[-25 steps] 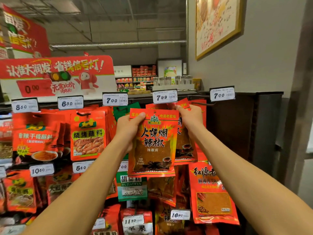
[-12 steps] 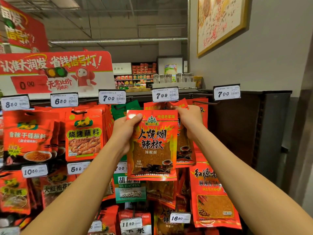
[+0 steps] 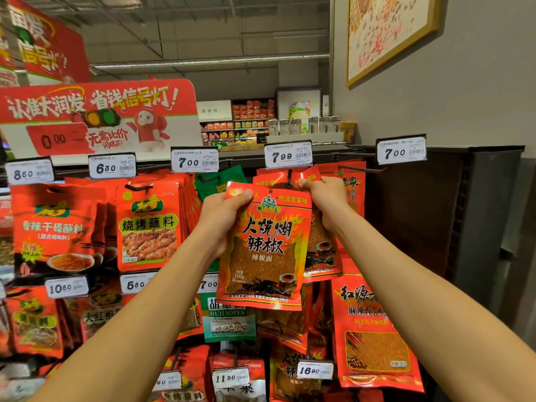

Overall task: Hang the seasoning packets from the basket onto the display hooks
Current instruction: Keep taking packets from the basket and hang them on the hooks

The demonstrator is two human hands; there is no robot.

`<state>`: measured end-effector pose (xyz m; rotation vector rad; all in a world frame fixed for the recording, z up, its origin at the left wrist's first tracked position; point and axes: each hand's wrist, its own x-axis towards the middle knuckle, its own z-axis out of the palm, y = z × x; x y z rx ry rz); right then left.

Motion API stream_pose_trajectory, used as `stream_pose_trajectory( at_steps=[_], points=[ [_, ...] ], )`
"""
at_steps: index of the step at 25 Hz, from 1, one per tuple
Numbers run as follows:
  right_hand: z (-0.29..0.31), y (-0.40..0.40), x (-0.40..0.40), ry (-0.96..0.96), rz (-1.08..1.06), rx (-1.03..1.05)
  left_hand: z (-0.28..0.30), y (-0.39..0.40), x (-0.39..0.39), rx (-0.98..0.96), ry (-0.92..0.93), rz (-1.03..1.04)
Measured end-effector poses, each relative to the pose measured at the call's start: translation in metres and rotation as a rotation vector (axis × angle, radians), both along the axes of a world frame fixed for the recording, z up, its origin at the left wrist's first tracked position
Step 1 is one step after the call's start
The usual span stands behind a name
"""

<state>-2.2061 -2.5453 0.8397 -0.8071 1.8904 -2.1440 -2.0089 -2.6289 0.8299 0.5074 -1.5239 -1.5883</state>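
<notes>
- Promo sign stands at upper left above a row of price tags.
- Red packets hang on hooks under the 6.80 tag.
- Left hand grips the chili packet at its top left corner, thumb on the front, fingers curled behind.
- The chili packet is held upright in front of the rack, its top edge just below the hook under the 7.99 tag.
- Right hand pinches the top of a hung packet behind it, by that hook.
- A bare hook juts out under the 7.00 tag.
- Framed picture hangs on the wall at upper right.
</notes>
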Motion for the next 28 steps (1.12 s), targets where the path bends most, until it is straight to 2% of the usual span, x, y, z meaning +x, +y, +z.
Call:
stream_pose_trajectory(
  at_steps=[4,6,9,12,19,23,28],
  points=[
    [0.002,-0.005,-0.003,0.020,-0.013,0.020,0.005,-0.001,-0.007,-0.002,0.014,0.017],
    [0.001,0.000,-0.006,-0.038,0.019,0.014,0.006,0.002,-0.014,-0.009,0.020,0.012],
    [-0.005,0.015,-0.011,-0.172,0.105,-0.138,0.007,0.008,-0.026,-0.029,0.036,-0.012],
    [-0.006,0.030,-0.014,-0.189,0.198,-0.218,0.011,0.015,-0.039,0.006,0.069,-0.012],
    [-0.006,0.035,-0.011,0.009,0.148,-0.156,0.023,0.021,-0.057,0.045,0.074,0.090],
    [-0.010,0.028,-0.003,0.217,0.010,-0.058,0.023,0.019,-0.057,0.070,0.079,0.097],
    [-0.006,0.020,0.000,0.278,-0.153,0.043,0.024,0.016,-0.057,0.082,0.052,0.100]
  ],
)
